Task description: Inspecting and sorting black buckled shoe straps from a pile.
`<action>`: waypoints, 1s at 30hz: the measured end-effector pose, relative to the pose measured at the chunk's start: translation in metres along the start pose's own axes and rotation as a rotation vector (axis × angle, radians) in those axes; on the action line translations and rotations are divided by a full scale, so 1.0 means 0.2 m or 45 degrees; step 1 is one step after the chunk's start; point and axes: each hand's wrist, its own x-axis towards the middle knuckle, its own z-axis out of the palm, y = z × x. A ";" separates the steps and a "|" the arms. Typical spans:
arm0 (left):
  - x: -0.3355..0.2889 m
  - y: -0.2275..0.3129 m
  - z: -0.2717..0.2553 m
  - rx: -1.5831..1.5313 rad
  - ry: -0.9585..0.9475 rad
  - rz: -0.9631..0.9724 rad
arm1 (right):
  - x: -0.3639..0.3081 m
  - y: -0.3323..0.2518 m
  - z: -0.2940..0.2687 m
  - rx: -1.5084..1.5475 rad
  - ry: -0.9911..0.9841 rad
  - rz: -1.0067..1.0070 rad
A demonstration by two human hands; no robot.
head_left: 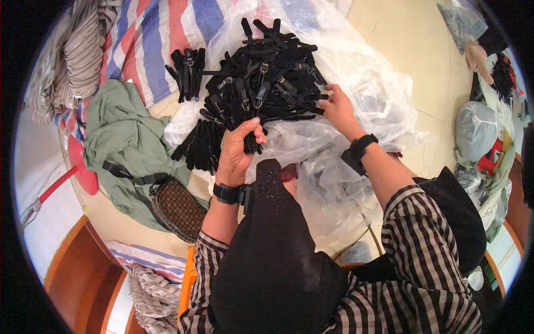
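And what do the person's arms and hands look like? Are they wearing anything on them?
Both the left hand and right hand are bare, with no gloves. Each wrist has a black band with a dark, boxy piece on it. The sleeves are striped black and greyish beige, and stop before the wrists.

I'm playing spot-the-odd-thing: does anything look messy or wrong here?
The big heap of velvety-looking black straps with silvery buckles looks messy: they point every way, while the smaller black strap bundle at its upper left lies more neatly side by side. I can't make out damage.
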 end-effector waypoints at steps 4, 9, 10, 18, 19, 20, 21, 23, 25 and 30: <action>0.00 -0.01 0.03 0.021 0.039 -0.031 | 0.08 0.03 -0.03 -0.428 0.021 -0.327; 0.01 -0.02 0.03 0.049 -0.010 -0.049 | 0.07 -0.04 -0.12 0.009 -0.124 0.155; 0.01 -0.02 0.03 0.044 -0.013 -0.052 | 0.05 -0.02 -0.17 0.054 -0.182 0.226; 0.00 0.00 0.04 0.090 -0.023 -0.033 | -0.16 -0.15 -0.39 0.253 -0.128 0.151; 0.00 0.01 0.04 0.098 -0.033 -0.040 | -0.17 -0.20 -0.41 0.206 -0.138 0.100; 0.00 0.02 0.05 0.101 -0.032 -0.031 | -0.16 -0.23 -0.42 0.209 -0.142 0.092; 0.02 0.02 0.10 0.192 -0.098 0.073 | -0.17 -0.28 -0.48 0.083 -0.179 -0.010; 0.01 0.05 0.14 0.308 -0.111 0.174 | -0.18 -0.35 -0.46 -0.010 -0.260 -0.099; -0.01 0.09 0.25 0.300 -0.101 0.291 | -0.20 -0.48 -0.46 -0.158 -0.469 -0.167; -0.01 0.05 0.27 0.499 -0.176 0.248 | -0.23 -0.64 -0.36 -0.202 -0.562 -0.334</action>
